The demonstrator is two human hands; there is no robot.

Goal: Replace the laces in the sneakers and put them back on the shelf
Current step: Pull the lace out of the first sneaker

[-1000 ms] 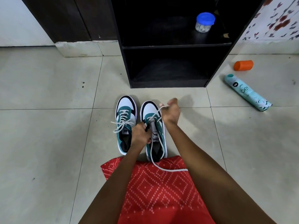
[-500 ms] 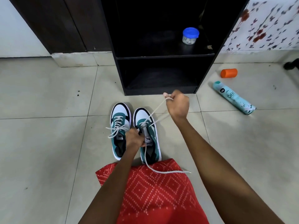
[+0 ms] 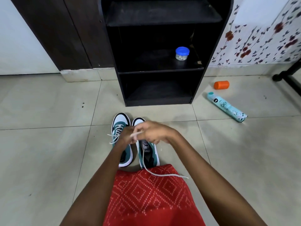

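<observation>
Right hand (image 3: 152,132) curled, fingers pinching the white lace (image 3: 171,175) over the right sneaker (image 3: 147,149), likely to feed the next eyelet. Left hand (image 3: 127,134) is bunched against it at the same spot, probably steadying the shoe; it's blurred, so can't tell the grip. Loose lace end trails back over red cloth (image 3: 151,196). Left sneaker (image 3: 121,119) just beside, laced. Both on the floor before the black shelf (image 3: 156,72), not yet shelved.
</observation>
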